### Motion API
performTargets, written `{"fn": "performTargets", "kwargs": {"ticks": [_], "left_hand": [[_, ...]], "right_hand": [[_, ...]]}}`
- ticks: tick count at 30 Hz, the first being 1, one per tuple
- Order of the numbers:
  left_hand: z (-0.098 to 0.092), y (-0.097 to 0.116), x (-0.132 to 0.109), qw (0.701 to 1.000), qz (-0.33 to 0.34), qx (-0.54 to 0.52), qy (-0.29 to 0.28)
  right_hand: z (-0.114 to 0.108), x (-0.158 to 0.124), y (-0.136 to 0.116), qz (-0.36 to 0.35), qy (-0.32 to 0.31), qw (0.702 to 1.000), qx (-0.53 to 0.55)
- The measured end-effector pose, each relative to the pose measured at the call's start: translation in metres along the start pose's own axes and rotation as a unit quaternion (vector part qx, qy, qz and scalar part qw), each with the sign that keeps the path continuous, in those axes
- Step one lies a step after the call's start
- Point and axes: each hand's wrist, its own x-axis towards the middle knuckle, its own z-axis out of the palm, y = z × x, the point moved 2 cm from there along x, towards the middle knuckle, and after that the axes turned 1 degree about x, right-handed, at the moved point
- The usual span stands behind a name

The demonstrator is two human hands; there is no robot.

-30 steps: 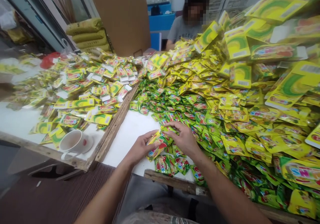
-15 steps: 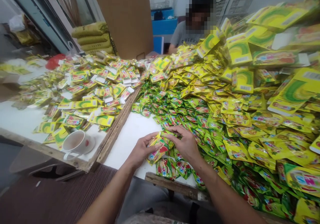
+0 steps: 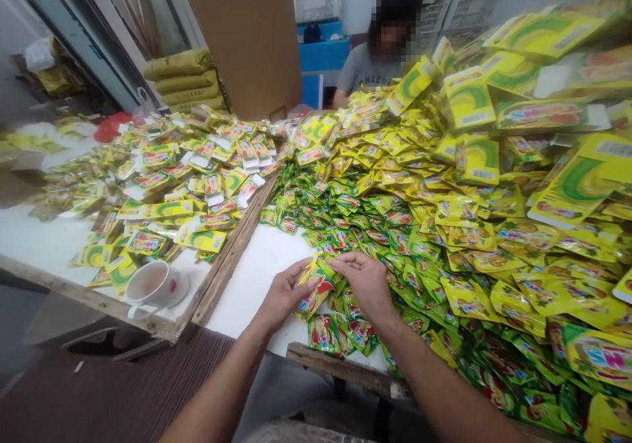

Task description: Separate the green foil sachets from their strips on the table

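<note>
My left hand [image 3: 285,293] is closed around a small yellow carton [image 3: 316,287] with a watermelon picture, thumb on its front and fingers behind. My right hand [image 3: 364,282] pinches at the carton's upper right end, thumb against fingertips. Whether a flap or a sachet lies between those fingertips is hidden. Just below both hands, several green watermelon sachets [image 3: 323,333] lie on the white tabletop [image 3: 251,278]. A large heap of green sachets [image 3: 365,219] spreads beyond and to the right of my right hand.
Yellow sachets [image 3: 464,291] and larger yellow boxes [image 3: 471,101] pile high at the right. Many small cartons [image 3: 162,209] cover the left table, where a white cup [image 3: 157,285] of drink stands near the wooden edge [image 3: 232,249]. Opposite sits a person [image 3: 368,68] in a grey shirt.
The carton has tilted more upright in my left hand. My right fingers have drawn together at its upper end and shifted slightly. The view has moved a little.
</note>
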Motion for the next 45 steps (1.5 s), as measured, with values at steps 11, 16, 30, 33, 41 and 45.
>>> {"fn": "performTargets", "kwargs": {"ticks": [11, 16, 30, 33, 41, 45], "left_hand": [[-0.003, 0.004, -0.003, 1.000, -0.021, -0.001, 0.000], [-0.011, 0.002, -0.006, 0.999, -0.028, 0.033, -0.028], [-0.006, 0.009, -0.003, 0.998, -0.041, 0.042, -0.024], [-0.007, 0.007, -0.004, 0.999, -0.047, 0.021, 0.000], [-0.011, 0.009, -0.006, 0.999, -0.036, -0.008, -0.004], [-0.012, 0.008, -0.005, 0.999, -0.033, 0.008, 0.006]], "right_hand": [[-0.016, 0.004, -0.012, -0.236, -0.018, 0.949, -0.210], [-0.020, 0.008, -0.016, -0.194, -0.104, 0.944, -0.245], [-0.013, 0.004, -0.005, -0.096, 0.006, 0.992, -0.084], [-0.012, 0.003, -0.002, -0.084, -0.054, 0.989, -0.106], [-0.015, 0.001, -0.010, -0.156, -0.108, 0.964, -0.186], [-0.009, -0.002, -0.005, -0.153, -0.108, 0.960, -0.208]]}}
